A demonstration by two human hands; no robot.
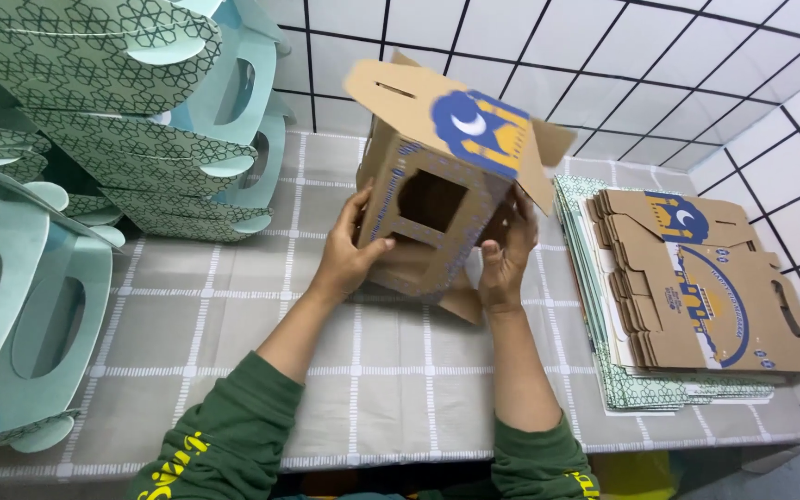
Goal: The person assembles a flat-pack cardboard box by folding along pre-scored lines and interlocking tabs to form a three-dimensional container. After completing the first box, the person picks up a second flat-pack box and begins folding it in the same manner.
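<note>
Cardboard box [437,204], seemingly empty, held by both hands [349,250].

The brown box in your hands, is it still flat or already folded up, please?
Folded up: the brown box stands as a hollow shape, top flaps open, between left hand and right hand.

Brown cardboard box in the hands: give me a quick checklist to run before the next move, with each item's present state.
1. Left hand grips the brown cardboard box on its side: ok.
2. Right hand grips the opposite side: ok.
3. Top flaps closed: not ok, they stand open.
4. Bottom closed: cannot tell, hidden.
5. Box resting on the checked tablecloth: cannot tell.
6. Stack of flat brown box blanks lies apart at the right: ok.
</note>
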